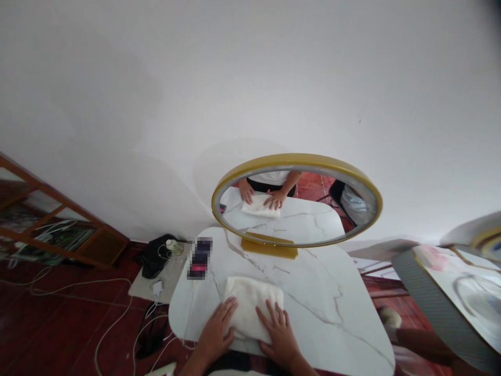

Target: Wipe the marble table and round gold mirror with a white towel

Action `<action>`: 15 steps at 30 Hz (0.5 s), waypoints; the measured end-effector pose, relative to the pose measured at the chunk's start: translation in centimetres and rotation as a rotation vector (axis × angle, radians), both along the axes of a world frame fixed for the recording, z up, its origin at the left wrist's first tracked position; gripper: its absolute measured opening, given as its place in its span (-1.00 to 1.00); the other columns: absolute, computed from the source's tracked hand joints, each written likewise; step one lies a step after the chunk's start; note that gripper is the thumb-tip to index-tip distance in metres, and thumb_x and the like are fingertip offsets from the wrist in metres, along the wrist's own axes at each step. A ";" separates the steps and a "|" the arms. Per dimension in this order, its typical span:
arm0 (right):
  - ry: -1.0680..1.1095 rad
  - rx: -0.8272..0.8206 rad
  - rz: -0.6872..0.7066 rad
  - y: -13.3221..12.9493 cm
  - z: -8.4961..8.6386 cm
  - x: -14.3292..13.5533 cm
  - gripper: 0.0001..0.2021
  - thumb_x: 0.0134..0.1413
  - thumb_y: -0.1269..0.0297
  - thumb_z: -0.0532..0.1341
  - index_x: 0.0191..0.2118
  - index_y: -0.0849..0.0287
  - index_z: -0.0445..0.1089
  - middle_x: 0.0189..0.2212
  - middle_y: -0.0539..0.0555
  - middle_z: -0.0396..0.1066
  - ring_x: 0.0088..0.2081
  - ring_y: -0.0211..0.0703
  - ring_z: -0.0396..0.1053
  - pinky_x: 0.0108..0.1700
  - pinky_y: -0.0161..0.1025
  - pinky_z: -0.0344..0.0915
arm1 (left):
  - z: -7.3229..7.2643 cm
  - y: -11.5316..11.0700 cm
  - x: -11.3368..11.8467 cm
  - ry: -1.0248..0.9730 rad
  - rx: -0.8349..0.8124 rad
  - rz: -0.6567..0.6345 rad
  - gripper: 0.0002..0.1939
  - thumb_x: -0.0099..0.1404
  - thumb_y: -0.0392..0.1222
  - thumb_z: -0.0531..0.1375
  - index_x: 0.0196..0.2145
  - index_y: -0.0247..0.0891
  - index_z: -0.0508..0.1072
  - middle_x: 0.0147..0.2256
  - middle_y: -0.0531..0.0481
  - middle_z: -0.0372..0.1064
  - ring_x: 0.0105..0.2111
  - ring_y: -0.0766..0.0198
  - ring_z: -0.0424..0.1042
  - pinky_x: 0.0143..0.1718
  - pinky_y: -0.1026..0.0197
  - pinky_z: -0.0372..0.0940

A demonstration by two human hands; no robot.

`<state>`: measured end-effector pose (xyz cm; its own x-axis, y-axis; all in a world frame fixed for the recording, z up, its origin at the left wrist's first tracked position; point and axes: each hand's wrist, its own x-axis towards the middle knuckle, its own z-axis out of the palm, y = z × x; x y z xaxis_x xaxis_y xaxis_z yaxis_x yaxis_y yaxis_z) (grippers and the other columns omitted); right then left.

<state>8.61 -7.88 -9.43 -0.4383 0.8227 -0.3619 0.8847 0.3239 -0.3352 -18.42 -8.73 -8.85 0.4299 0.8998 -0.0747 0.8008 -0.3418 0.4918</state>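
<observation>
A folded white cloth (pixel 250 297), perhaps a towel, lies flat near the front edge of the marble-patterned table (pixel 324 324). My left hand (pixel 217 326) rests along the cloth's left side, its fingers stretched out and the thumb pointing inward. On the right part of the cloth my right hand (pixel 278 331) lies palm down with its fingers spread. Neither hand grips anything. Behind the cloth stands a round gold-framed mirror (pixel 313 209) on a gold base (pixel 270 245); both hands and the cloth are reflected in it.
A blurred-out phone (pixel 199 258) with a cable sits at the table's left. Lower left, a small surface (pixel 172 271) bears a black bag (pixel 156 256), a bottle (pixel 174 246) and chargers. Cables cross the red floor (pixel 78 324). Another table (pixel 450 292) and a person's leg (pixel 422 344) are at right.
</observation>
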 end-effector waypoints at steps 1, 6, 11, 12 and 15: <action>0.010 -0.041 0.020 0.3 0.2 -0.7 -0.09 -0.13 -0.02 0.23 0.28 -0.20 -0.32 0.30 0.06 -0.50 0.27 0.37 -0.39 0.17 0.32 -0.25 | -0.1 -0.3 -0.7 0.025 0.020 0.021 -0.25 0.18 -0.33 0.03 0.28 -0.05 -0.15 0.29 0.08 -0.15 0.26 0.18 -0.08 0.24 -0.03 -0.03; 0.104 -0.130 0.126 1.4 0.8 -4.8 -0.07 -0.15 -0.13 0.23 0.28 -0.19 -0.31 0.30 0.09 -0.48 0.27 0.37 -0.38 0.18 0.31 -0.26 | -0.8 -1.4 -3.4 0.089 0.149 0.218 -0.26 0.08 -0.41 0.01 0.23 -0.11 0.04 0.25 0.04 0.00 0.23 0.15 -0.01 0.23 -0.03 0.00; 0.105 -0.116 0.119 1.6 1.0 -5.9 -0.09 -0.16 -0.02 0.26 0.27 -0.25 -0.28 0.31 0.00 -0.43 0.28 0.32 -0.32 0.20 0.26 -0.25 | -1.8 -1.9 -3.4 0.061 0.190 0.334 -0.28 0.02 -0.44 0.00 0.19 -0.21 0.12 0.21 -0.05 0.07 0.23 0.11 0.00 0.22 -0.04 0.03; 0.096 -0.118 0.116 1.6 1.1 -5.6 -0.10 -0.15 0.01 0.26 0.27 -0.26 -0.27 0.31 -0.03 -0.42 0.28 0.30 -0.30 0.21 0.25 -0.24 | -1.9 -1.8 -3.0 0.055 0.187 0.342 -0.28 0.02 -0.44 0.00 0.18 -0.22 0.13 0.21 -0.06 0.07 0.23 0.10 0.00 0.22 -0.05 0.03; 0.078 -0.106 0.088 1.5 1.5 -3.7 -0.14 -0.12 0.03 0.24 0.27 -0.28 -0.26 0.31 -0.05 -0.39 0.28 0.27 -0.26 0.21 0.23 -0.24 | -2.2 -1.5 -1.3 0.028 0.163 0.314 -0.28 0.00 -0.44 0.00 0.18 -0.25 0.12 0.22 -0.09 0.06 0.24 0.09 -0.03 0.23 -0.07 0.00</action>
<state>4.94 -6.42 -7.95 -0.5374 0.7389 -0.4065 0.8242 0.3583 -0.4385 -19.68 -10.22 -11.02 0.1298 0.9888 0.0732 0.8916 -0.1487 0.4277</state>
